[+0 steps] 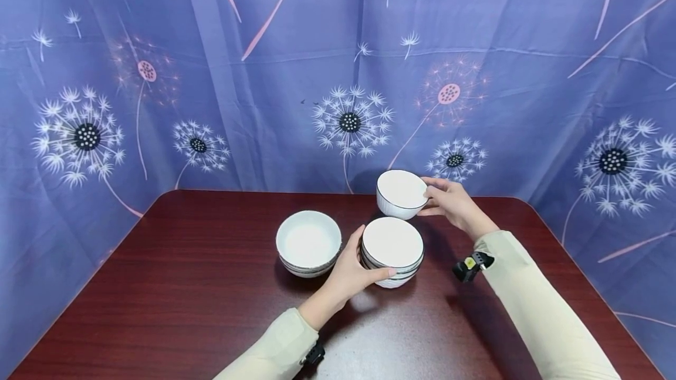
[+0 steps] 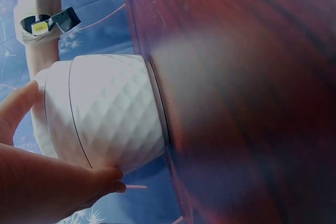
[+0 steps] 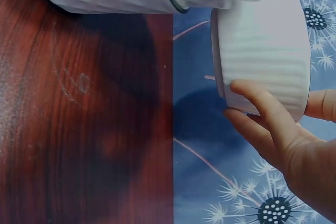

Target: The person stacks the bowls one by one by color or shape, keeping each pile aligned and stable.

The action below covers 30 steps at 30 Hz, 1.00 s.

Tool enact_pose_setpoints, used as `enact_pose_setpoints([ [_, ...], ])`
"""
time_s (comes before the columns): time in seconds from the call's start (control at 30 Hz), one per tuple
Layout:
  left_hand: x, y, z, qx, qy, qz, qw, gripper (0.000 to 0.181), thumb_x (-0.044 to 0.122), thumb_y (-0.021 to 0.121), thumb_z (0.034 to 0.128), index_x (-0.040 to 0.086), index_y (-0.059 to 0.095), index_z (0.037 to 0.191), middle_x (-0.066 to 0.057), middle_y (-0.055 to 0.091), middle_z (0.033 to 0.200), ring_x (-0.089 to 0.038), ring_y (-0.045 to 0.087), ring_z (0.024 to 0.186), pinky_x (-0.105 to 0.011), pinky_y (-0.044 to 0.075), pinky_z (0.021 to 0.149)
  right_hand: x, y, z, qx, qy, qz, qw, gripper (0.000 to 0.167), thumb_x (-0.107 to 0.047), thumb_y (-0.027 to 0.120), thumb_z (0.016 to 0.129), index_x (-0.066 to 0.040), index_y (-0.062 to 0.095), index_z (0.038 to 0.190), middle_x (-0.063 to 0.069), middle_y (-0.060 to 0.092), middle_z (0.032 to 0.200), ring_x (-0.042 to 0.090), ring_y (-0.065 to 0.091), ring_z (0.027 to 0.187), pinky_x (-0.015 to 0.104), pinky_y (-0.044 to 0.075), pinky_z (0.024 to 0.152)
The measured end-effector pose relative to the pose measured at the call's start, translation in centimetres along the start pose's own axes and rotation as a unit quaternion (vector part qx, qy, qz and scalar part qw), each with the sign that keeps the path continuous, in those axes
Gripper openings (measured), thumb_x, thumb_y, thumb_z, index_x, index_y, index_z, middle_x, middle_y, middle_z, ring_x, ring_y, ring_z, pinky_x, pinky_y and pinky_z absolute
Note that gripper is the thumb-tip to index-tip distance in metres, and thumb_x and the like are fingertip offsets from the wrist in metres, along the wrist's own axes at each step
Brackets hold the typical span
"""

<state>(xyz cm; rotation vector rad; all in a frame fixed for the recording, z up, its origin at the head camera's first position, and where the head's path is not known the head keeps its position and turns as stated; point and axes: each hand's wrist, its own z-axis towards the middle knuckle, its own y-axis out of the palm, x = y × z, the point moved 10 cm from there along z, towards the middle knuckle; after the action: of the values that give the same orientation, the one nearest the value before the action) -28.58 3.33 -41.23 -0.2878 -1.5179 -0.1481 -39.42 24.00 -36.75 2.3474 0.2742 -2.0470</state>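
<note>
My right hand (image 1: 454, 203) grips a white ribbed bowl (image 1: 397, 210) with a dark rim by its right side. It holds this bowl raised off the table, just behind a stack of similar bowls (image 1: 404, 275). In the right wrist view the bowl (image 3: 265, 59) sits between the thumb and the fingers (image 3: 265, 106). My left hand (image 1: 351, 271) spans the stack from its left and front, thumb and fingers around its side. The left wrist view shows the lower bowl of that stack (image 2: 115, 111) with a dimpled, diamond-patterned wall.
Another stack of wider, shallow pale bowls (image 1: 310, 271) stands left of the left hand, close to it. The dark red wooden table (image 1: 158, 286) ends at a back edge near the raised bowl. A blue dandelion-print curtain (image 1: 285, 104) hangs behind and at both sides.
</note>
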Motion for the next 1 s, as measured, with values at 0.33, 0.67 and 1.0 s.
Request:
enact_pose_setpoints([
  [0.33,-0.4,0.0,0.1,0.0,-0.006,0.004,1.0,0.105,0.02,0.086,0.07,0.011,0.022,0.153,-0.013,0.034,0.151,-0.026,0.035,0.137,-0.045,0.032,0.11,-1.3,-0.2,-0.8,-0.007,-0.014,-0.002,0.9999,0.058,0.0,0.042,0.092,0.003,0.029,0.148,0.032,0.037,0.136,0.017,0.066,0.081,0.05,0.049,0.091],
  [0.67,-0.2,0.0,0.0,-0.003,-0.007,0.007,0.9999,0.106,0.021,0.086,0.0704,0.011,0.021,0.153,-0.014,0.035,0.15,-0.026,0.035,0.137,-0.046,0.032,0.11,-2.4,-0.2,-1.5,-0.007,-0.017,-0.015,0.9997,0.057,0.0,0.043,0.092,0.001,0.032,0.148,0.031,0.04,0.133,0.017,0.067,0.081,0.047,0.053,0.087],
  [1.0,0.0,0.0,0.0,-0.004,-0.002,-0.003,1.0,0.105,0.017,0.085,0.0713,0.01,0.02,0.153,-0.014,0.033,0.151,-0.027,0.033,0.138,-0.047,0.031,0.11,-3.2,0.3,-2.6,-0.022,-0.025,-0.021,0.9992,0.058,-0.001,0.044,0.092,-0.001,0.031,0.149,0.031,0.04,0.134,0.019,0.067,0.085,0.048,0.052,0.086],
])
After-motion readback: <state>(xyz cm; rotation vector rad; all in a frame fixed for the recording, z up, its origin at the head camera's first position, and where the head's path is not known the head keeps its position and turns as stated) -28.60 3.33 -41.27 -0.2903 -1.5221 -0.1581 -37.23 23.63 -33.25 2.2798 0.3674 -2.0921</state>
